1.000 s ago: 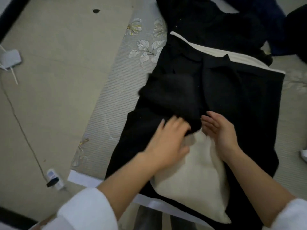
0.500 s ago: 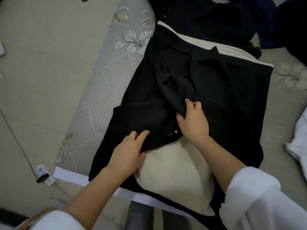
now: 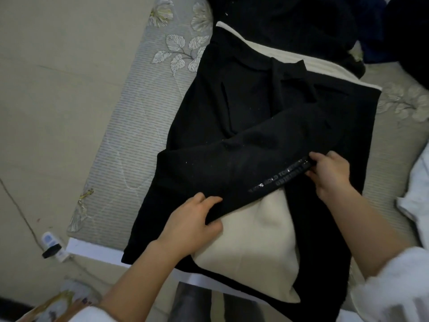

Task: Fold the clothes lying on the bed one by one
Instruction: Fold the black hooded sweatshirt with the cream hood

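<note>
Head view: black garment between hands

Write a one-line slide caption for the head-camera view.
Left hand and right hand grip a fold of the black garment over a cream panel, on the bed.

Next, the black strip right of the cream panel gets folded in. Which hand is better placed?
Probably the right. The right hand pinches the printed edge of the black flap just above that strip; the left hand grips the same edge across the cream panel, farther from it.
</note>
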{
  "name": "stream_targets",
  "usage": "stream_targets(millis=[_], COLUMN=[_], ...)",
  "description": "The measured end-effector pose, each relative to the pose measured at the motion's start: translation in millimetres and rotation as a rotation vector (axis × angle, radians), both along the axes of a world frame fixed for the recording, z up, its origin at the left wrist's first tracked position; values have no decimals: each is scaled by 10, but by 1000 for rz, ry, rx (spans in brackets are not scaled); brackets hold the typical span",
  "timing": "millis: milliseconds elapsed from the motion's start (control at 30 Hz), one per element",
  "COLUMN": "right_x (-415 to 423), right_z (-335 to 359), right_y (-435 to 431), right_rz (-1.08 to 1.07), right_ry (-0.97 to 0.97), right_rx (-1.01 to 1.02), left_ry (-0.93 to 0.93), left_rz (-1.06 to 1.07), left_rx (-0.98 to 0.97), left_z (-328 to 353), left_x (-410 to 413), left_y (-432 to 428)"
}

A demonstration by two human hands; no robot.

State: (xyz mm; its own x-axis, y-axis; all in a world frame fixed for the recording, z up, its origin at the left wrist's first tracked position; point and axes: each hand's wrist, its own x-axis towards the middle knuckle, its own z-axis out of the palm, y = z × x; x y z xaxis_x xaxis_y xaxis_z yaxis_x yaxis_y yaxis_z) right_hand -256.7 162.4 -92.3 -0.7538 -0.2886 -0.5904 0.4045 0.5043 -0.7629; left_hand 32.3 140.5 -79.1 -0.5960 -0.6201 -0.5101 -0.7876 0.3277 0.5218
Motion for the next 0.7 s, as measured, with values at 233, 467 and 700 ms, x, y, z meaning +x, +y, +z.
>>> stream_targets(millis=[233,467,700], right_x=[172,406,464], right_z=[87,-225,-193], right_y=[31,7,-15], right_rz=[193,1091,1141], right_ry=[570,672,622], right_rx=[340,586,673], left_ry=[137,-151,-183], left_rz=[17,-66,-87], left_rx=[-457,-220,-170], left_z=[-103,-454,-486], left_x=[-197,-294,-329], left_y=[-135,-88,-114])
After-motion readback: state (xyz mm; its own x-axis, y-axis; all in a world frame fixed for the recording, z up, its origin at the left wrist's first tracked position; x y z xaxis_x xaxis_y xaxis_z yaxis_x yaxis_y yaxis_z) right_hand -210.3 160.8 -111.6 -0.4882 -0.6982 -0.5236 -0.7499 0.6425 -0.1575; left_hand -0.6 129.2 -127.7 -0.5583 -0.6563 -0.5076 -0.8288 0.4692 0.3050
